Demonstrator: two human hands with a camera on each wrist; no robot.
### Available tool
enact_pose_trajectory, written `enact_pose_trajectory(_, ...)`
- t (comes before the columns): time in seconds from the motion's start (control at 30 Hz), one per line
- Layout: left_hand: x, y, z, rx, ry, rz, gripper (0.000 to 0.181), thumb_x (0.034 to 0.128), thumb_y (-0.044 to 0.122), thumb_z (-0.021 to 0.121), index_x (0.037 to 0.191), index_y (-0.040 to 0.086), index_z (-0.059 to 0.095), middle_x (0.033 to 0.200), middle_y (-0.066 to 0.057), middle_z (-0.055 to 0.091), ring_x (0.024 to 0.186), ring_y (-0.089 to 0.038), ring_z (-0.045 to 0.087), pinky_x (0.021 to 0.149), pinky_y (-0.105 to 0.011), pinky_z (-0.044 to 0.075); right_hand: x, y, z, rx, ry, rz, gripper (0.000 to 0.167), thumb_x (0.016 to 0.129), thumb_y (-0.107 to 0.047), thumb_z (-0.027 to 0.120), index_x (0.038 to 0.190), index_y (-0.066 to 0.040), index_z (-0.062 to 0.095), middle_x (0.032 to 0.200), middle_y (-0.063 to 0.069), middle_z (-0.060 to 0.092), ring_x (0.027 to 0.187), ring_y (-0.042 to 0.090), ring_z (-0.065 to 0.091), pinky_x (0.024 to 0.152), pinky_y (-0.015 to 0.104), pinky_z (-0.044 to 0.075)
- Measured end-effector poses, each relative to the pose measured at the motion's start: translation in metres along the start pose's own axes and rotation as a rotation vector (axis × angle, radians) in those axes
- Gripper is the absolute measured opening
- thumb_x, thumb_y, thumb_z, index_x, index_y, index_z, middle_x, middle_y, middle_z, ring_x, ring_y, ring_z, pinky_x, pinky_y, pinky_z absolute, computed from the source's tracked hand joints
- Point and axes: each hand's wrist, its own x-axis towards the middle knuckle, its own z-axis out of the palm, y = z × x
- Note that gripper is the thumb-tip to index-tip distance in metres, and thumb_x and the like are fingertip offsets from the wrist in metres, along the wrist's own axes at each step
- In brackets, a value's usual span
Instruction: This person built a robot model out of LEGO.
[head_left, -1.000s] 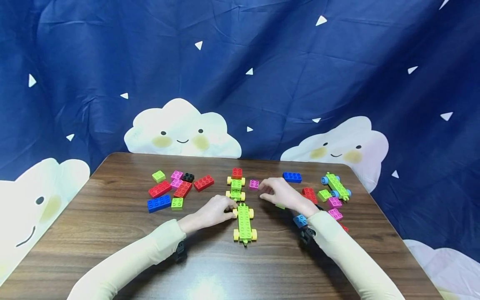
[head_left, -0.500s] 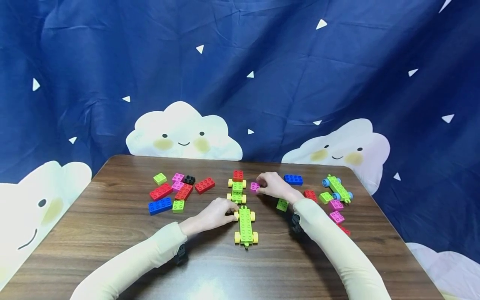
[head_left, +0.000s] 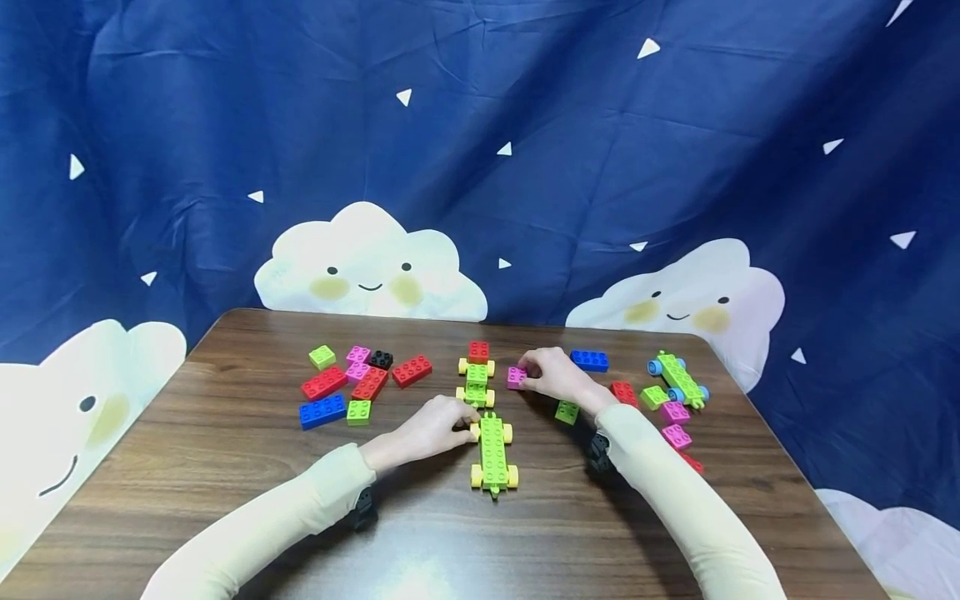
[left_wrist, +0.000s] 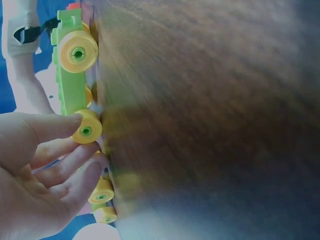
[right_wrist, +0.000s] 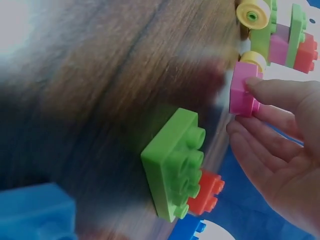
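The pink four-stud brick (head_left: 516,377) stood right of the built-up lime car (head_left: 476,375), pinched by the right hand (head_left: 557,372), which a second earlier was only beside it. Whether it had left the tabletop was hard to judge. The left hand (head_left: 435,427) gripped a yellow wheel of the lime wheeled base (head_left: 493,450), as before. Loose bricks flanked both on the wood-grain table (head_left: 225,417); behind hung a blue curtain (head_left: 525,108) with smiling clouds (head_left: 367,250).
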Motion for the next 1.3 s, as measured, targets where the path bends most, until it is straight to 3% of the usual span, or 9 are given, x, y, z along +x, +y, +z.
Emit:
enact_pose_trajectory(0.3,0.001,-0.002,0.001,0.005,0.006,0.009,0.020,0.0861,0.012,0.074,0.103,0.002,0.074,0.098,-0.009,0.077,0.084,-0.018,0.072,0.076,-0.031,0.058,-0.022,-0.011,-0.009,0.041,0.021,-0.011,0.027,0.087,-0.017,0.075,0.110,-0.004,0.070,0.101,0.009,0.074,0.088,0.018,0.068,0.080,0.036,0.058)
enact_pose_trajectory(0.77,0.002,-0.002,0.000,-0.026,-0.008,-0.014,0.020,0.0872,0.011,0.073,0.105,0.002,0.074,0.098,-0.010,0.077,0.084,-0.020,0.072,0.076,-0.031,0.058,-0.054,-0.041,-0.014,0.059,0.072,-0.127,0.027,0.087,-0.021,0.076,0.111,-0.008,0.071,0.105,0.005,0.074,0.092,0.013,0.067,0.083,0.033,0.058)
enact_pose_trajectory(1.1,0.002,-0.001,-0.001,-0.026,-0.003,-0.008,0.018,0.0862,0.011,0.074,0.102,0.003,0.075,0.095,-0.009,0.077,0.081,-0.019,0.071,0.072,-0.028,0.056,-0.066,-0.054,-0.012,0.110,0.040,-0.169,0.026,0.088,-0.024,0.075,0.110,-0.012,0.071,0.105,0.000,0.074,0.093,0.010,0.068,0.085,0.030,0.058)
enact_pose_trajectory(1.3,0.002,-0.002,-0.001,-0.018,-0.004,0.005,0.016,0.0864,0.012,0.074,0.100,0.004,0.074,0.092,-0.008,0.076,0.079,-0.018,0.071,0.071,-0.026,0.055,-0.069,-0.060,-0.005,0.158,0.009,-0.192,0.025,0.089,-0.023,0.074,0.111,-0.011,0.071,0.105,0.001,0.075,0.093,0.016,0.070,0.085,0.034,0.059)
